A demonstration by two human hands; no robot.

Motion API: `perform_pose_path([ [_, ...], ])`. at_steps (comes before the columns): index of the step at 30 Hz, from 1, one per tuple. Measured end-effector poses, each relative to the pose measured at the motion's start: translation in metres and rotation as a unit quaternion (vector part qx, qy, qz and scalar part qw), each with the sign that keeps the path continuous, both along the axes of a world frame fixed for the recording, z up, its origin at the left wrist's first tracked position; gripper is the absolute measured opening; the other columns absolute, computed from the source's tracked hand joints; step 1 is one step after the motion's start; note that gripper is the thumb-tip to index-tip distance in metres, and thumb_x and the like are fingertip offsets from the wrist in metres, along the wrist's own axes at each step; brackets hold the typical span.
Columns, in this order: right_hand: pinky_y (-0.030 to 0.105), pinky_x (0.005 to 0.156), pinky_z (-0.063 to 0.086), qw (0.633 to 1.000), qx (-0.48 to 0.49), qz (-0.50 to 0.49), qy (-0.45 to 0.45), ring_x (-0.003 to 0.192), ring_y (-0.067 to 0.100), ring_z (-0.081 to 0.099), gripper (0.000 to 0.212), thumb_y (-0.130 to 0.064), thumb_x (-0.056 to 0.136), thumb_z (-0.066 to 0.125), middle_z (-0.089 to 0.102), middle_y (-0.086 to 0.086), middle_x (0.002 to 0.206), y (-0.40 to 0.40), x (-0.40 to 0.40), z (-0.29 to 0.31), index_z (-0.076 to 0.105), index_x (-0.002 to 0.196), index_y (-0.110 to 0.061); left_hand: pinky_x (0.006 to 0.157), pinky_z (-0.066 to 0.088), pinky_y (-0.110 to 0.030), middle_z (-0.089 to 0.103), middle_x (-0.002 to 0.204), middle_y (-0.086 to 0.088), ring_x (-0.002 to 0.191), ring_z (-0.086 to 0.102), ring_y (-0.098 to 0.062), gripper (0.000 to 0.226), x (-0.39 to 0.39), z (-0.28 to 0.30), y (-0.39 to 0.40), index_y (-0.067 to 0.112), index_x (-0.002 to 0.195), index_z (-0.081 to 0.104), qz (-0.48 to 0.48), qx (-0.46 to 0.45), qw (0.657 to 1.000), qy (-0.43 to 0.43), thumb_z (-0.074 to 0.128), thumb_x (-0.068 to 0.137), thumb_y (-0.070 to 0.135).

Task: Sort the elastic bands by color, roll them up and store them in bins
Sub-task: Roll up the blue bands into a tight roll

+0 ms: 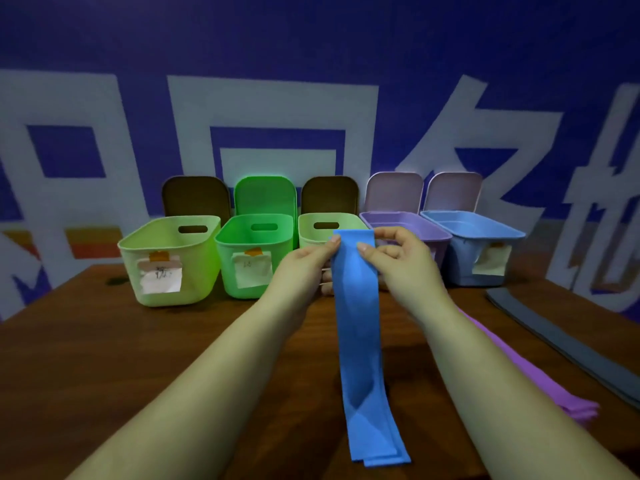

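A long blue elastic band (360, 341) hangs from my two hands down to the wooden table (104, 375), its lower end lying near the front edge. My left hand (304, 268) pinches the band's top left edge. My right hand (398, 258) pinches the top right edge, with fingers curled over the upper rim. Behind my hands stands a row of open bins: a light green bin (169, 261), a green bin (252, 254), another light green bin (311, 230) partly hidden, a purple bin (408, 223) and a blue bin (478, 251).
A purple band (526, 372) and a grey band (568, 341) lie flat on the table to the right of my right arm. Paper labels are taped on the bin fronts. Lids stand upright behind the bins against a blue and white wall.
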State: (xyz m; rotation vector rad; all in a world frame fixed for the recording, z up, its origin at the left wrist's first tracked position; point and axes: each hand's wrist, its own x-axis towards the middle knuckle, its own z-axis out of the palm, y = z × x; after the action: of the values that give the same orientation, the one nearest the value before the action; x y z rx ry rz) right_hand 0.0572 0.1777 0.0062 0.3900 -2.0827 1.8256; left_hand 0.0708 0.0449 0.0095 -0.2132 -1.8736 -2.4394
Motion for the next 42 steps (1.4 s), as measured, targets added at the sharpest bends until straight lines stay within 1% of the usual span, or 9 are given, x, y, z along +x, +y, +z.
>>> perform_pose_path([
  [5,0.025,0.065,0.056,0.997,-0.019,0.030,0.069,0.075,0.008,0.068,0.020,-0.017,0.087,0.064,0.069,-0.001,0.081,0.006,0.079,0.054,0.051,0.101,-0.023,0.040,0.039,-0.015,0.061,0.055,0.007,0.044,0.054,-0.003,0.017,0.069,0.052,0.004,0.011,0.083,0.061,0.011,-0.007,0.996,0.085,0.054,0.094,0.022],
  [9,0.018,0.055,0.054,0.993,-0.049,0.052,0.097,0.064,0.000,0.067,0.016,-0.013,0.088,0.062,0.069,-0.006,0.071,0.008,0.134,0.082,0.052,0.096,-0.023,0.045,0.045,-0.016,0.066,0.064,0.004,0.053,0.059,-0.007,0.018,0.121,0.078,0.006,0.012,0.083,0.064,0.012,-0.012,0.992,0.125,0.056,0.093,0.025],
  [12,0.020,0.059,0.057,0.991,-0.043,0.073,0.100,0.072,0.005,0.070,0.018,-0.015,0.087,0.062,0.073,-0.004,0.073,0.008,0.169,0.084,0.053,0.099,-0.023,0.047,0.048,-0.017,0.069,0.065,0.005,0.059,0.064,-0.007,0.016,0.158,0.077,0.003,0.013,0.084,0.065,0.012,-0.011,0.988,0.151,0.056,0.091,0.025],
  [17,0.049,0.071,0.053,0.992,-0.068,0.072,0.080,0.071,0.037,0.064,0.019,-0.008,0.085,0.063,0.065,0.021,0.074,-0.002,0.204,0.013,0.056,0.101,-0.015,0.041,0.041,-0.014,0.061,0.059,0.006,0.051,0.055,-0.004,0.016,0.205,0.010,-0.001,0.013,0.073,0.064,0.049,-0.018,0.984,0.168,0.059,0.087,0.018],
  [25,0.023,0.063,0.052,0.996,-0.074,0.031,-0.037,0.069,0.013,0.068,0.020,-0.004,0.083,0.065,0.071,0.005,0.074,-0.010,0.248,-0.135,0.058,0.092,-0.022,0.046,0.044,-0.020,0.063,0.065,-0.005,0.058,0.055,-0.016,0.013,0.247,-0.131,-0.002,0.012,0.076,0.067,0.103,-0.085,0.988,0.073,0.060,0.087,0.014],
  [30,0.017,0.069,0.049,0.990,0.012,-0.142,0.015,0.078,0.006,0.063,0.012,-0.033,0.080,0.071,0.066,-0.010,0.082,-0.010,0.266,-0.173,0.062,0.088,-0.032,0.058,0.052,-0.027,0.070,0.072,0.001,0.068,0.065,-0.011,0.009,0.258,-0.168,0.003,0.015,0.080,0.068,0.169,-0.062,0.982,0.051,0.062,0.087,0.015],
  [35,0.020,0.068,0.054,0.985,-0.120,-0.001,-0.121,0.080,0.004,0.070,0.033,-0.044,0.066,0.059,0.073,-0.010,0.087,-0.019,0.276,-0.177,0.069,0.091,-0.025,0.070,0.055,-0.028,0.070,0.089,0.004,0.084,0.068,-0.009,0.016,0.259,-0.191,0.007,0.027,0.090,0.068,0.152,-0.147,0.970,0.122,0.065,0.076,0.036],
  [38,0.021,0.068,0.055,0.977,-0.134,0.006,-0.164,0.080,0.006,0.070,0.018,-0.033,0.074,0.062,0.074,-0.006,0.084,-0.015,0.272,-0.180,0.070,0.088,-0.023,0.074,0.053,-0.032,0.067,0.097,0.004,0.093,0.066,-0.015,0.028,0.258,-0.203,0.007,0.034,0.096,0.065,0.092,-0.170,0.975,0.106,0.063,0.069,0.043],
  [42,0.028,0.069,0.057,0.971,-0.131,0.015,-0.198,0.081,0.014,0.071,0.019,-0.013,0.087,0.059,0.074,0.002,0.084,-0.013,0.266,-0.183,0.075,0.080,-0.021,0.076,0.051,-0.020,0.070,0.092,-0.001,0.088,0.065,-0.008,0.036,0.250,-0.208,0.002,0.019,0.088,0.069,0.044,-0.070,0.995,0.054,0.063,0.064,0.044],
])
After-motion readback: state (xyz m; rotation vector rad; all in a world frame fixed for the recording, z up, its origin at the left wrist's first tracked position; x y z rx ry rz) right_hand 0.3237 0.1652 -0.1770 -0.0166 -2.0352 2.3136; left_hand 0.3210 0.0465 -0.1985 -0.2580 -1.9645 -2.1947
